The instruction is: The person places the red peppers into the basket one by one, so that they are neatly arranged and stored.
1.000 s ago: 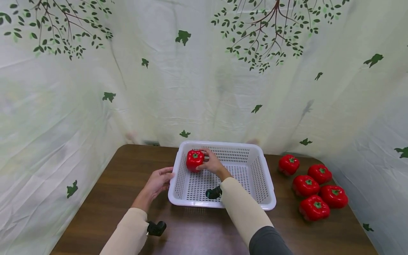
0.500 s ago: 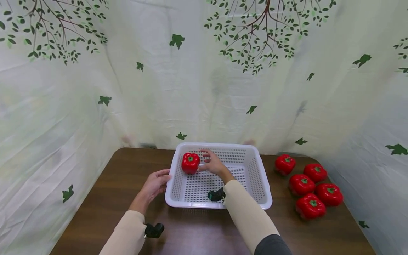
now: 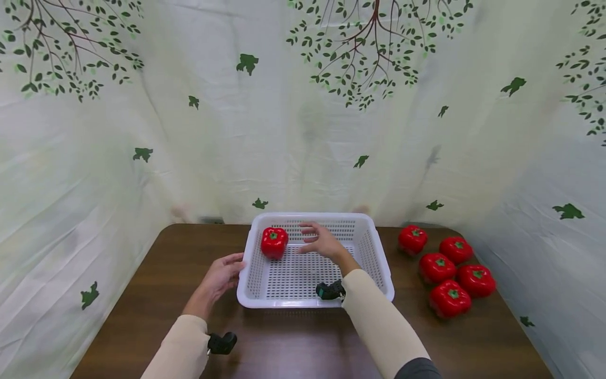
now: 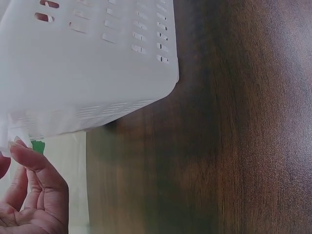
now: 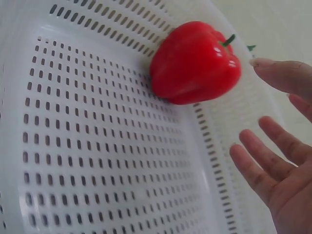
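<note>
On the clock face of the head view, twelve being far, the bare brown table filled the near side. Pale sleeves reached in from about seven and five o'clock, each with a small black device at the wrist. The left hand was at the nine o'clock side of a white perforated basket, its thumb and fingers pinching the rim in a narrow hold. The right hand hung over the basket, slightly toward twelve from its middle; its grip was wide, fingers spread and holding nothing. Inside the basket, at ten o'clock, a red pepper stood on the floor near the side wall, green stem up, apart from the right fingers. Five more red peppers lay grouped on the table at the basket's three o'clock; within that cluster they sat at about six, four, ten, one and eleven. Beyond the table's far edge hung a pale cloth printed with leaves and branches.
</note>
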`<state>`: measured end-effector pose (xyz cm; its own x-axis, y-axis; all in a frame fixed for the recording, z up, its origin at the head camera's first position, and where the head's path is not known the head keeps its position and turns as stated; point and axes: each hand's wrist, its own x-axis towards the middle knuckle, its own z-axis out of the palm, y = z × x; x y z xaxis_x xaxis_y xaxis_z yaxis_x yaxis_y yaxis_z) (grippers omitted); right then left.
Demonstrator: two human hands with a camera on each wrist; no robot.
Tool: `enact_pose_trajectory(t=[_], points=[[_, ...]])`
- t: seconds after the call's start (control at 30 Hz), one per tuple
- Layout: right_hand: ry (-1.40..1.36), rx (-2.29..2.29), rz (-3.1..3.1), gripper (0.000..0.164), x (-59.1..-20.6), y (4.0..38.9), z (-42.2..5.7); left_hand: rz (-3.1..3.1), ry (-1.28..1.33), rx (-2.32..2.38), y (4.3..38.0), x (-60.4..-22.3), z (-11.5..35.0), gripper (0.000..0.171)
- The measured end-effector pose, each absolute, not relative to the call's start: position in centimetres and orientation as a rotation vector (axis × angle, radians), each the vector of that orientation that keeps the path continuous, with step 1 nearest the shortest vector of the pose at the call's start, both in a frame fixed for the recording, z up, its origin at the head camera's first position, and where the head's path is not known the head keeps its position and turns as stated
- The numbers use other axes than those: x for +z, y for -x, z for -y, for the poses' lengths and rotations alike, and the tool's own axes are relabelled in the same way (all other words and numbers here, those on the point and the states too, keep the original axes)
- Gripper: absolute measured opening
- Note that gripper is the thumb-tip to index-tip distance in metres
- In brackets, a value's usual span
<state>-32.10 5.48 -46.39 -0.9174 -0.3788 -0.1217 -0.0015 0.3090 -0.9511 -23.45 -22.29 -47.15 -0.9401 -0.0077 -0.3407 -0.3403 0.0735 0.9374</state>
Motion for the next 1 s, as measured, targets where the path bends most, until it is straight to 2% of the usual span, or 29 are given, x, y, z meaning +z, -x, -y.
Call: enact_pose_trajectory(t=[0.5,0.83,1.0], points=[[0.551,-1.626,-2.242,0.064,-44.0,30.0,-11.2,-2.094,0.312,1.942,23.4,-46.9,22.1,0.049],[0.588,-1.616,-2.220,0.071,-43.7,28.7,-15.6,-2.101,0.293,1.924,23.3,-46.7,22.2,0.051],[0.639,-1.648,-2.214,0.069,-43.7,27.9,-17.7,-2.105,0.296,1.914,23.4,-46.8,22.2,0.051]])
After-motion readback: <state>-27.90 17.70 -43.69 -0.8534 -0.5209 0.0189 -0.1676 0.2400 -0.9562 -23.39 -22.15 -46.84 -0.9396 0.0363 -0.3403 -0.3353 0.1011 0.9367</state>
